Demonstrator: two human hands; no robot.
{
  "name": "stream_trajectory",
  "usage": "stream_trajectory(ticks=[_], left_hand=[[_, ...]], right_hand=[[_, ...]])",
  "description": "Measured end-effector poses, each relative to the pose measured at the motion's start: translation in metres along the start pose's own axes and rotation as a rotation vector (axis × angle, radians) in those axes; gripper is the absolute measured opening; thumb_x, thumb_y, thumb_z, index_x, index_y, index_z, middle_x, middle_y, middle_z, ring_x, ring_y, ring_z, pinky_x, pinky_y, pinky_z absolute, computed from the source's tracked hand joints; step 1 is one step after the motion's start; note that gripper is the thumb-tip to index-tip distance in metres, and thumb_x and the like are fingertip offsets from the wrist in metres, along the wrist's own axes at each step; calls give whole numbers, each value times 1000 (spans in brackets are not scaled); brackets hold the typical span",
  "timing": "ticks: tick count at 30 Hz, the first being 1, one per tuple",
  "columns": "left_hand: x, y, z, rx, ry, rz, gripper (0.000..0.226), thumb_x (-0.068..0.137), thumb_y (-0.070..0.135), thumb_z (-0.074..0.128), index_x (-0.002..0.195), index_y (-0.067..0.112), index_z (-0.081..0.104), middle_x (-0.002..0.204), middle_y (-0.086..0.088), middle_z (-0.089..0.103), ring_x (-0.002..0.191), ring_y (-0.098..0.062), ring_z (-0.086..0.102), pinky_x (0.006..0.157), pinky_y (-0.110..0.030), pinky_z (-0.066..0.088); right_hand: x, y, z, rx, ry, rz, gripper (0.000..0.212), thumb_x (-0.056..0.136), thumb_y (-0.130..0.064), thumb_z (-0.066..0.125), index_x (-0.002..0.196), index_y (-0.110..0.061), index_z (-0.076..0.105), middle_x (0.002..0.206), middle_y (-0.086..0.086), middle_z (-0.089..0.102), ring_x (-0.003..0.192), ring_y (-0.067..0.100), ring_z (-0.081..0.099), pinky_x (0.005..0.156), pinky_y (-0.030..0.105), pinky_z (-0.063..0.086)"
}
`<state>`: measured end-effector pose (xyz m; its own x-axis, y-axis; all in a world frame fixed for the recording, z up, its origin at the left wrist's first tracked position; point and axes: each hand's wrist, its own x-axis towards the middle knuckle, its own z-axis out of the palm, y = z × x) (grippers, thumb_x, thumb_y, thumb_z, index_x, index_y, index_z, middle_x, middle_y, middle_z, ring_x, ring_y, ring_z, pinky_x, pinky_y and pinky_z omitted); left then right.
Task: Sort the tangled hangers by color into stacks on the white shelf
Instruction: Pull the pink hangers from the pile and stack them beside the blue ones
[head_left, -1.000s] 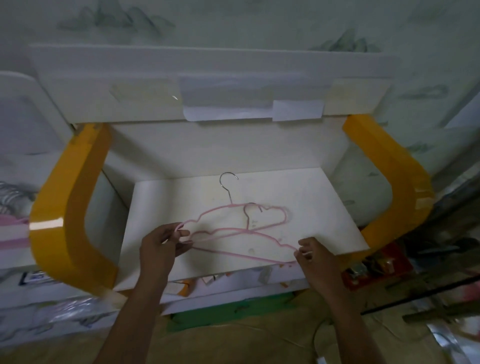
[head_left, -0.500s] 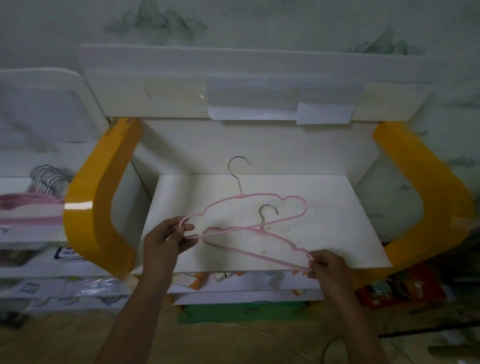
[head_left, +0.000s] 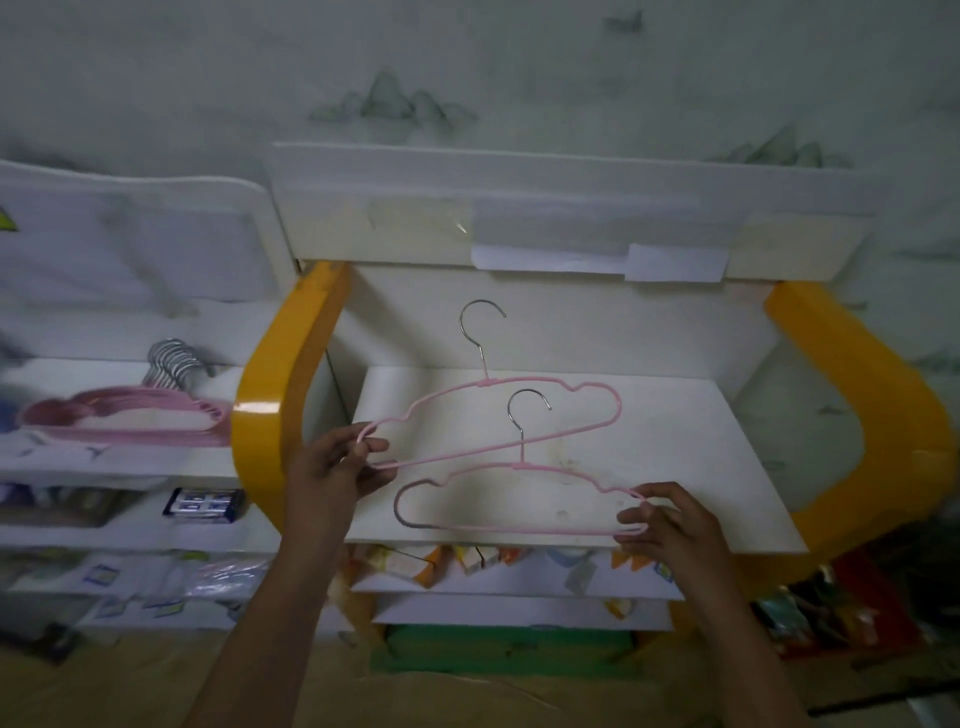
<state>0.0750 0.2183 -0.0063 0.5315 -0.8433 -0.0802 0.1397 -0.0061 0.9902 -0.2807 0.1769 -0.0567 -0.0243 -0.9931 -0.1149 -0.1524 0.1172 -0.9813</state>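
Since a sec ago the two pink wire hangers have come apart. Left hand (head_left: 332, 470) pinches the upper pink hanger (head_left: 519, 421) by its left tip, lifted twd the white shelf board (head_left: 717, 447) back edge; right hand (head_left: 670, 525) pinches the lower pink hanger (head_left: 519, 499) at the front edge, prob. resting flat. Untangled, so both can join the pink hanger stack (head_left: 124, 421) on the left shelf.

Two pink hangers (head_left: 498, 415), seemingly untangled, over shelf (head_left: 701, 441)

This looks like a small shop or stockroom: a white display shelf (head_left: 675, 467) with curved yellow side panels (head_left: 280, 384) stands against a wall papered with faint mountain scenes, small packaged goods (head_left: 467, 558) crowd the tier below, and stacked pink hangers (head_left: 130, 421) fill the left shelving.
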Motion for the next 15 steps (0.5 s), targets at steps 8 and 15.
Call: stream_trajectory(ticks=[8, 15], left_hand=[[-19, 33, -79, -79, 22, 123, 19, 96, -1, 52, 107, 3, 66, 94, -19, 69, 78, -30, 68, 65, -27, 60], [-43, 47, -187, -101, 81, 129, 22, 96, -2, 50, 111, 1, 66, 96, -18, 70, 78, -34, 67, 62, -27, 59]], right_hand=[[-46, -35, 59, -12, -94, -100, 11, 97, -13, 57, 106, -10, 63, 88, 13, 74, 77, 34, 73, 69, 38, 61], [-112, -49, 136, 76, -96, -139, 11, 96, -8, 56, 105, -6, 62, 88, 18, 74, 77, 35, 73, 65, 36, 61]])
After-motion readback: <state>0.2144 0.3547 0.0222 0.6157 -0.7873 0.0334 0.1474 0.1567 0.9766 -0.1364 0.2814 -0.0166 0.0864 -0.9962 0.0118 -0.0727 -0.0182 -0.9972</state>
